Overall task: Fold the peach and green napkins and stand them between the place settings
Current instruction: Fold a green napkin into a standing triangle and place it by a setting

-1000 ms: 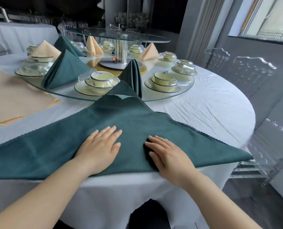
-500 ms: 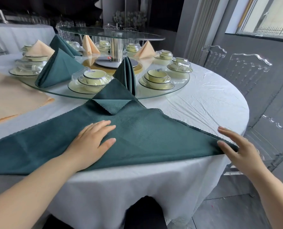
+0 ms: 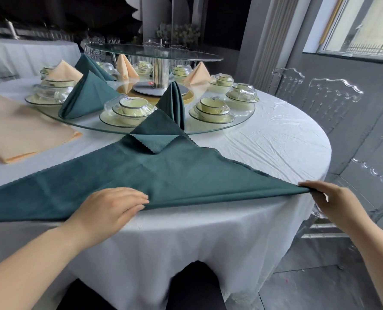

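A large green napkin (image 3: pixel 163 175), folded into a wide triangle, lies across the near edge of the white tablecloth, its top tip turned down. My left hand (image 3: pixel 110 206) lies flat on its lower edge near the middle. My right hand (image 3: pixel 327 195) pinches the napkin's right corner at the table's edge. Peach napkins (image 3: pixel 18 130) lie flat in a stack at the left. Folded green napkins (image 3: pixel 87 95) (image 3: pixel 172 104) and peach napkins (image 3: pixel 197 73) stand between the place settings (image 3: pixel 128 110) on the glass turntable.
The glass turntable (image 3: pixel 242 121) carries bowls on plates and a raised glass tier (image 3: pixel 154 52) on a metal post. Clear plastic chairs (image 3: pixel 329 97) stand to the right. Another white-clothed table (image 3: pixel 29 54) stands at the back left.
My right hand left the napkin's middle, slid out to the right corner and now pinches it. My left hand slipped a little down to the lower edge.
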Tool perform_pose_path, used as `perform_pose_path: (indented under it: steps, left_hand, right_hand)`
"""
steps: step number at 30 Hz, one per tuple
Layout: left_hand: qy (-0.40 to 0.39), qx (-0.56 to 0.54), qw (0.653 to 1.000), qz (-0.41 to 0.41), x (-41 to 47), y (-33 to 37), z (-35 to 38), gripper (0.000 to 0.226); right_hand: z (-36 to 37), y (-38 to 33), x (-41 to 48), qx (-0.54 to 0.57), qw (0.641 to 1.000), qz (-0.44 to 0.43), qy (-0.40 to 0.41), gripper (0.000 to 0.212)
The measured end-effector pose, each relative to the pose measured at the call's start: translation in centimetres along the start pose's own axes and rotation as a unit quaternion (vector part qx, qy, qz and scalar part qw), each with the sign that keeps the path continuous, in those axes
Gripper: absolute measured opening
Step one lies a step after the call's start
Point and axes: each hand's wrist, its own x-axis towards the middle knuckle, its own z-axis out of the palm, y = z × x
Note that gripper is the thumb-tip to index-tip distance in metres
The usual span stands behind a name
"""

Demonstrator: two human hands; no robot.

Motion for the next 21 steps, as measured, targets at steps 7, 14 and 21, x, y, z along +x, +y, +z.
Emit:
perform_pose_path:
  steps: [7,14,21]
  left_hand:
    - [-0.036,-0.092,0.995,-0.030,-0.3,0.4,-1.3,0.082]
    - [-0.266,-0.037,0.953,-0.143,3.7,-0.1,-0.3,0.090]
    - [-0.286,-0.003,0.947,-0.147,9.3,-4.3,0.8,0.040]
  right_hand:
    - [-6.2,-1.1,0.8,0.283,0.954,0.022,-0.096,0.016]
    - [-6.0,-5.3,7.1,0.405,0.903,-0.009,-0.144,0.065]
    - [-0.2,-10.8,13.3,0.376,0.909,-0.014,-0.179,0.011]
